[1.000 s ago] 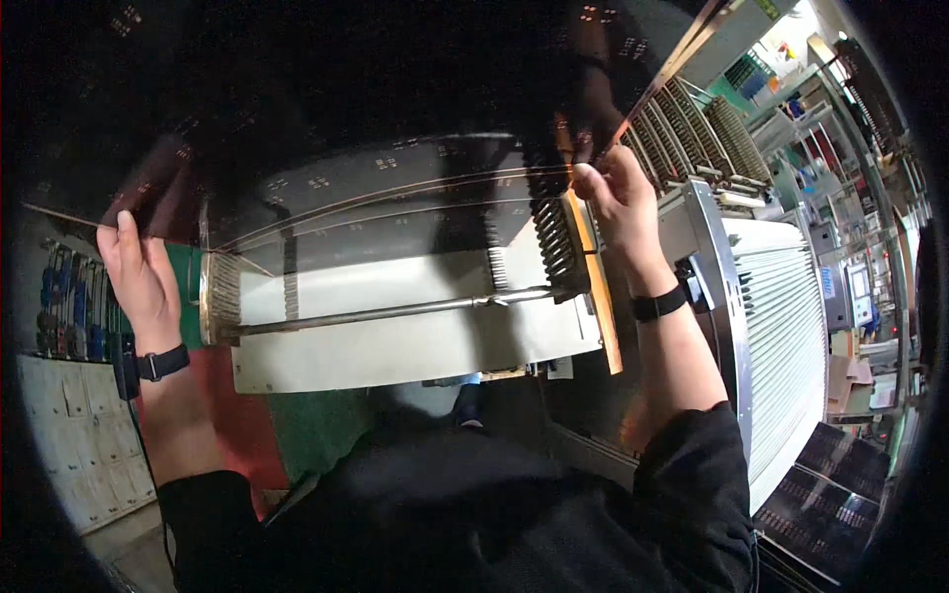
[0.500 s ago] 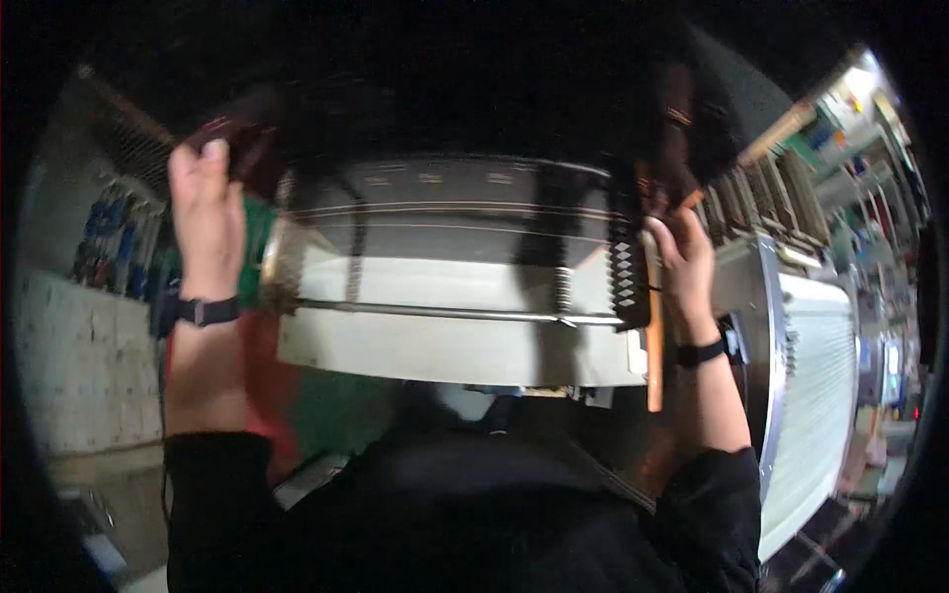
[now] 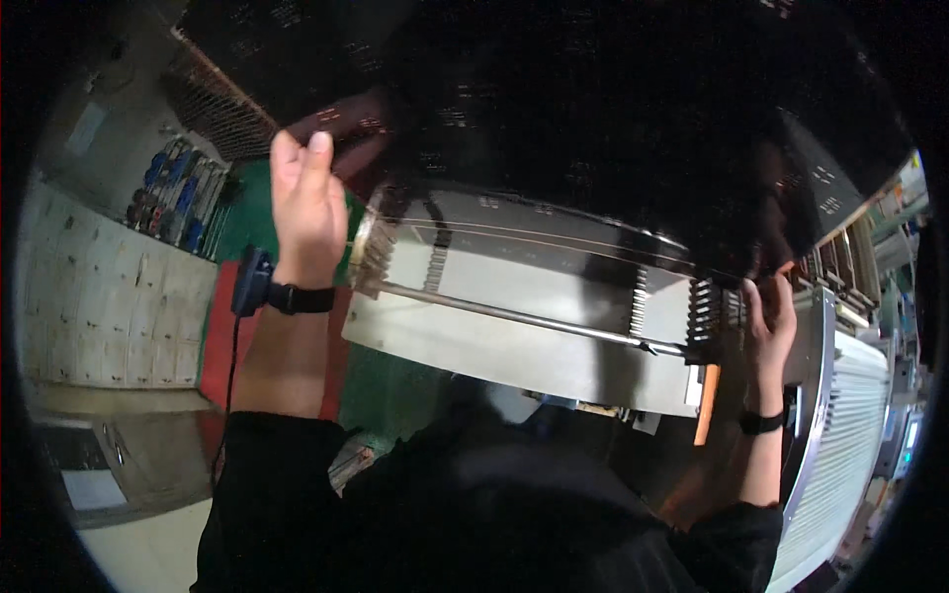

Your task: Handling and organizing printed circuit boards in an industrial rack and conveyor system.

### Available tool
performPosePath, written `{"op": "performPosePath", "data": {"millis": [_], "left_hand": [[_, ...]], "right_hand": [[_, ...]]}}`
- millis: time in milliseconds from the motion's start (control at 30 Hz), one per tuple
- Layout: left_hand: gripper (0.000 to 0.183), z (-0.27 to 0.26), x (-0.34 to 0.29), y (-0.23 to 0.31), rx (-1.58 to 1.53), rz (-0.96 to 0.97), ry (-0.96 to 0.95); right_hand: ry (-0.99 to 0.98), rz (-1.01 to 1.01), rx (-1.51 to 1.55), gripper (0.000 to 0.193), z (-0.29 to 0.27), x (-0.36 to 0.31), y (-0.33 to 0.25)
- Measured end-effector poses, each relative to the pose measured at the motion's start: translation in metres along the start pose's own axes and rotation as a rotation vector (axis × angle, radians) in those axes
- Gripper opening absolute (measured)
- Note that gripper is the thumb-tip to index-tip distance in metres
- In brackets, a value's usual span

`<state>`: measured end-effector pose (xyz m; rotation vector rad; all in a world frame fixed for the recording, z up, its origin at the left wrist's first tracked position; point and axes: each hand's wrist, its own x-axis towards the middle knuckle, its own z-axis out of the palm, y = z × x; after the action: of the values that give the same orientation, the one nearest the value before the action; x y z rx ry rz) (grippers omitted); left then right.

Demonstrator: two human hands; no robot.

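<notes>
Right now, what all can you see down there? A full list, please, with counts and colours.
Glossy panel: one, black, across the top
White board: one, white, below the panel
Metal rod: one, silver, over the board
Slim strip: one, orange, board's right end
Cabinet doors: many, off-white, left
Floor: one, green and red, left of centre
Ribbed stack: one, white, right
Wrist straps: two, black, one per wrist
Sleeves: two, black, bottom
Left hand grip: one, bare, panel's lower left
Right hand grip: one, bare, panel's lower right
</notes>
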<state>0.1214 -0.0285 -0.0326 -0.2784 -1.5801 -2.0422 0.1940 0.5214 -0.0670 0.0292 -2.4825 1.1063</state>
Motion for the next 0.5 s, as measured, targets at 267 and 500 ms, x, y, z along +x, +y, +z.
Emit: {"op": "performPosePath", "data": {"millis": [267, 500], "left_hand": [[0.022, -0.003, -0.015, 0.007, 0.144, -0.064, 0.082], [0.023, 0.009, -0.018, -0.005, 0.167, 0.001, 0.055]], "right_hand": [[0.029, 0.004, -0.040, 0.024, 0.033, 0.007, -0.019], [-0.081, 0.107, -0.222, 0.023, 0.026, 0.001, -0.020]]}}
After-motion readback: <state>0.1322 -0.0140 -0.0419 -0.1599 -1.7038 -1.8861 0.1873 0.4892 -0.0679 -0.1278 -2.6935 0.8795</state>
